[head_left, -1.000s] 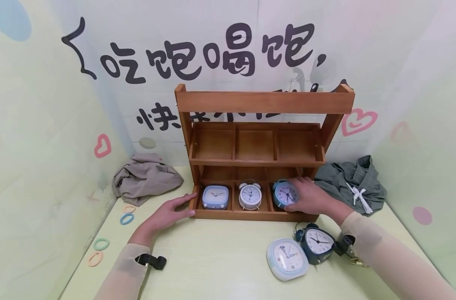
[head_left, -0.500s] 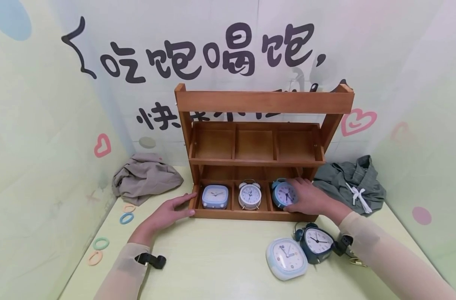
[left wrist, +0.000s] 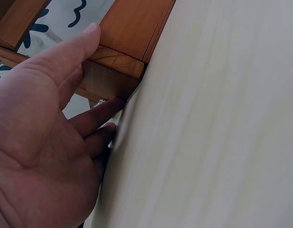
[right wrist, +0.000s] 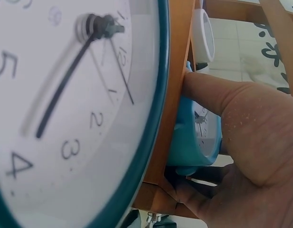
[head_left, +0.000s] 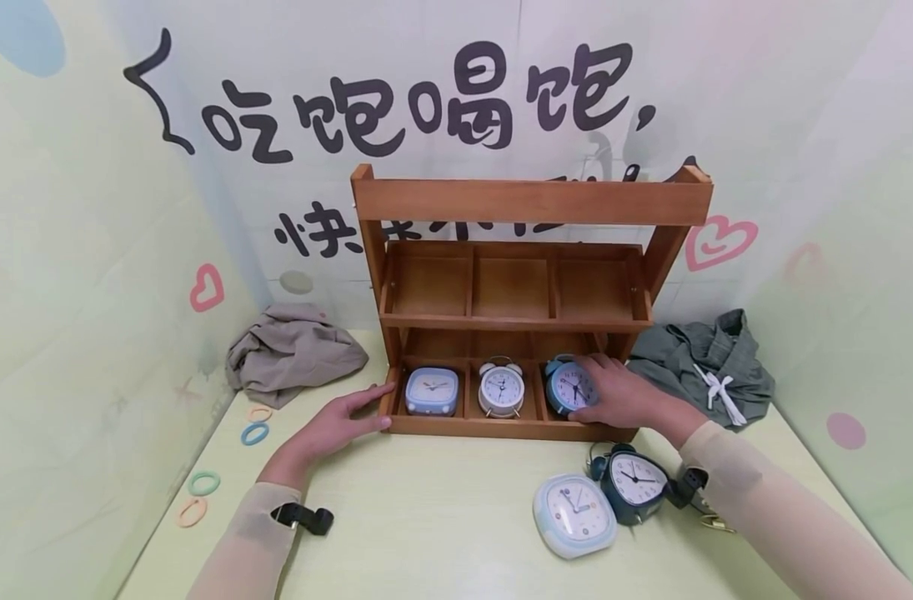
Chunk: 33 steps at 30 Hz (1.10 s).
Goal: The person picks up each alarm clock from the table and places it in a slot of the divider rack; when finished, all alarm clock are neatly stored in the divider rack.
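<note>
In the right compartment of the wooden shelf's (head_left: 501, 429) lower tier stands a blue twin-bell alarm clock (head_left: 567, 388). My right hand (head_left: 621, 392) holds it by its right side, thumb low at the front, other fingers partly hidden. The right wrist view shows the thumb and fingers of that hand (right wrist: 250, 137) around the blue clock (right wrist: 184, 137). At the shelf's lower left corner my left hand (head_left: 336, 427) rests, thumb on the front edge and fingers along the side panel. A white twin-bell alarm clock (head_left: 501, 390) fills the middle compartment, a light-blue squarish clock (head_left: 432, 392) the left one.
On the table before the shelf lie a white and pale-blue clock (head_left: 574, 515) and a dark teal alarm clock (head_left: 632, 479), close to my right wrist. Crumpled cloths, brown (head_left: 291, 354) and grey-green (head_left: 704, 367), flank the shelf. Several coloured rings (head_left: 204, 482) lie along the left.
</note>
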{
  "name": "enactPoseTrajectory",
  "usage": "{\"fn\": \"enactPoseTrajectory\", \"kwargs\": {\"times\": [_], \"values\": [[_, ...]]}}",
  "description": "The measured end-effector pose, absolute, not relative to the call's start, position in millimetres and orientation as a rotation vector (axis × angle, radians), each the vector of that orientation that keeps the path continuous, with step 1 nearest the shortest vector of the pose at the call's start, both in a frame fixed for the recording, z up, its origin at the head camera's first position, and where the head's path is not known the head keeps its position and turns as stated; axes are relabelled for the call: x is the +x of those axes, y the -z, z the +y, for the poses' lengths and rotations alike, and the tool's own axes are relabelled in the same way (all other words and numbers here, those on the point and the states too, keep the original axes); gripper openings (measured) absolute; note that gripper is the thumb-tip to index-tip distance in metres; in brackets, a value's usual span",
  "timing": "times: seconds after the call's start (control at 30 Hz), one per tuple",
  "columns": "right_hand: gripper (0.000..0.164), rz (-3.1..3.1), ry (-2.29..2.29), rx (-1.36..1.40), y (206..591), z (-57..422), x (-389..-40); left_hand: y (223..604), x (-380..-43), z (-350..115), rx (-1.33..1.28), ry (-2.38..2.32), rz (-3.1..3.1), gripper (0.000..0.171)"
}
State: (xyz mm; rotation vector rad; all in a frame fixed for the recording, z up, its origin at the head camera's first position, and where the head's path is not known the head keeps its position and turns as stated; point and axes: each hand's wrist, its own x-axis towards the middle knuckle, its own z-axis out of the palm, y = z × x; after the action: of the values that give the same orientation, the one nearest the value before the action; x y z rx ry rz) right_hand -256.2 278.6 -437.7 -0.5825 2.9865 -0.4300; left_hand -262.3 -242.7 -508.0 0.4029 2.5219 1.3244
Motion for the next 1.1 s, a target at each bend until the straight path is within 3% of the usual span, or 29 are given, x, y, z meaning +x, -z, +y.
{"fn": "enactPoseTrajectory", "kwargs": {"times": [0.67, 1.1], "values": [[0.095, 2.909, 0.48, -0.582, 427.2, 282.1, -254.1, 511.9, -263.8, -244.5, 0.402, -1.35, 2.506, 0.073], [0.081, 3.017, 0.728, -0.666, 407.1, 271.7, -193.3, 509.7, -263.6, -244.8, 0.423, -1.332, 2.521, 0.074]]}}
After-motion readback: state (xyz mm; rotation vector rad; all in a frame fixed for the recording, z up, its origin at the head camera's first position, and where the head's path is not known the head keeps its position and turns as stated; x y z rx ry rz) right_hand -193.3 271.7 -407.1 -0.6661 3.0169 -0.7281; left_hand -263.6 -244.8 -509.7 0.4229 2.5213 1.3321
